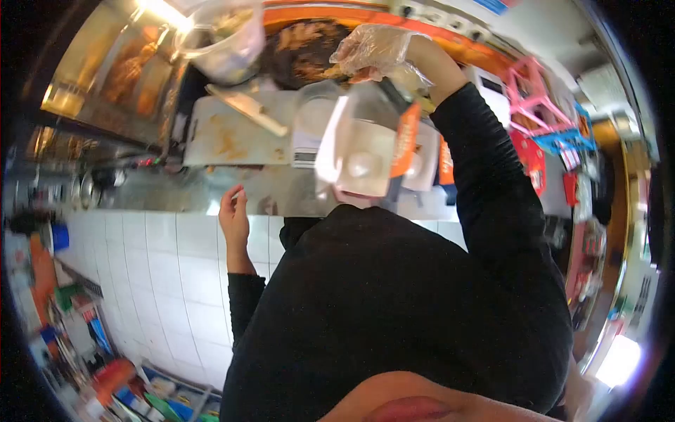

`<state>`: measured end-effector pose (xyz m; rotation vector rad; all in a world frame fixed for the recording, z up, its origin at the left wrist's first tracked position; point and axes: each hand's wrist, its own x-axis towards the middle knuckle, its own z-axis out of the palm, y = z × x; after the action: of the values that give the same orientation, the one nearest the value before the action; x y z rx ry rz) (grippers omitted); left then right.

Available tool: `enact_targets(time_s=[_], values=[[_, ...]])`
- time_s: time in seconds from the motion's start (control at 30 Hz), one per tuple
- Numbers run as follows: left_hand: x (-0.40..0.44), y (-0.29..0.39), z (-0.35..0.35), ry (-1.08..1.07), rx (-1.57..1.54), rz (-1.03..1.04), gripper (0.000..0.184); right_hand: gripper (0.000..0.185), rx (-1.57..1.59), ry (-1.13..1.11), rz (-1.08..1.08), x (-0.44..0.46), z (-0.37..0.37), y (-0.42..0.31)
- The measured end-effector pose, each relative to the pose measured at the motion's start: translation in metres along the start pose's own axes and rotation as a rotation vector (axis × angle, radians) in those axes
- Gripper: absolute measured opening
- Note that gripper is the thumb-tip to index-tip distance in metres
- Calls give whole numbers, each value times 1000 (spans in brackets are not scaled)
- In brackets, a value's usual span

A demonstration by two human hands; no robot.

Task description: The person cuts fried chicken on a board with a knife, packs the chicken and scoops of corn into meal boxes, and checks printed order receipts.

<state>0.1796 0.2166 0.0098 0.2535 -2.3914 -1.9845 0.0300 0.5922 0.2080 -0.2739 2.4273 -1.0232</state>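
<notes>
In the upper middle of the frame, the right hand [378, 53], wearing a clear plastic glove, is reaching over a dark round pan [287, 76]. Its fingers are curling downward near a yellowish piece of food [333, 72]; blur is hiding whether they are gripping it. Brown food [309, 39] is lying in the pan. Left of the frame's middle, the bare left hand [235, 214] is hanging loosely at the edge of the counter [278, 184], its fingers relaxing and holding nothing. Between the hands, a cutting board [202, 133] is carrying a long pale tool [249, 111], and a clear container [316, 130] is standing just beside it. A tub [242, 56] is sitting left of the pan.
</notes>
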Motion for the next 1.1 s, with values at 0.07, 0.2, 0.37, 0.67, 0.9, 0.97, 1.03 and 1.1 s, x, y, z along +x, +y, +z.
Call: enact_targets(time_s=[0.07,0.2,0.37,0.67,0.9,0.97,1.03,1.1], values=[[6,-6,-30,30,20,-8,26,25,-4,-69,-42,50,27,-30],[15,-22,-98,35,96,26,23,29,54,-139,-45,140,92,-61],[29,-48,-175,81,135,25,21,32,34,-187,-24,216,155,-89],[84,-53,-191,-45,106,39,21,28,106,329,-109,230,253,-74],[114,-45,-163,-237,-71,5,23,33,98,322,-14,231,335,-31],[119,-42,-162,-289,-55,-41,23,33,82,243,-229,233,329,-14],[128,-50,-156,-325,-186,-159,23,32,-344,226,-332,237,310,-3],[141,-46,-148,-298,-52,-26,23,34,-408,366,-175,230,273,-22]])
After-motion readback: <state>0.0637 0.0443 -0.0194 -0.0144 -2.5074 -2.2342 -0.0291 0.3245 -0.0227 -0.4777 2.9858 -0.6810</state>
